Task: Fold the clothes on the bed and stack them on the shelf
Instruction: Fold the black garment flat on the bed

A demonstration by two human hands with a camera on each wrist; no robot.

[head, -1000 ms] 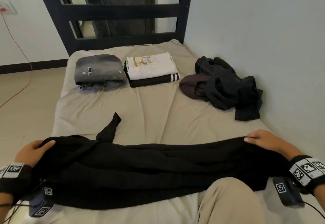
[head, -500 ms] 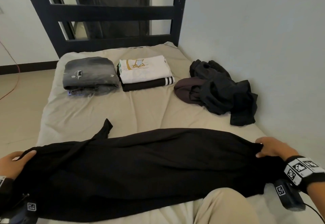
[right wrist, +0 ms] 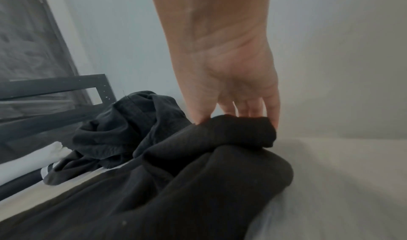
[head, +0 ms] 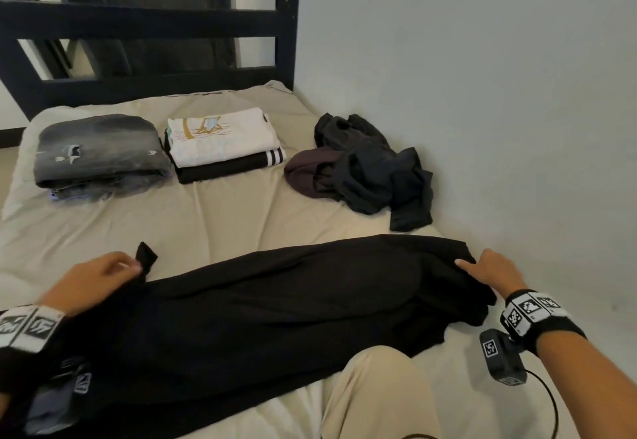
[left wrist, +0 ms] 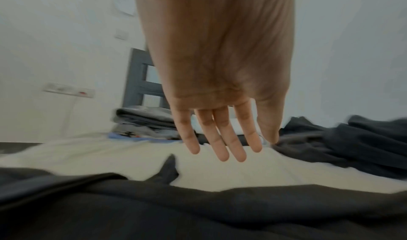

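- Head view: we see a black garment [head: 275,314] spread in a long band across the near part of the bed [head: 220,218], partly over a knee in beige trousers [head: 375,394].
- Our left hand [head: 93,280] is over the garment's left end, beside a narrow black strip [head: 146,257] that sticks up toward the headboard [head: 144,21]; whether the fingertips touch that strip we cannot tell here.
- Our right hand [head: 489,275] is at the garment's far right corner, near the wall [head: 482,94].
- Farther up the bed lie a folded grey pile [head: 100,152], a folded white shirt [head: 220,135] on top of a black striped piece [head: 234,166], and a loose dark heap [head: 365,170] by the wall.
- Left wrist view: the left hand [left wrist: 218,90] hangs with fingers [left wrist: 220,139] straight and spread, holding nothing, above the garment [left wrist: 198,209]; the picture is blurred.
- Right wrist view: the right hand [right wrist: 229,80] pinches a fold of the garment [right wrist: 233,130] between thumb and fingers, raising that corner off the bed; the heap [right wrist: 123,128] lies just behind.
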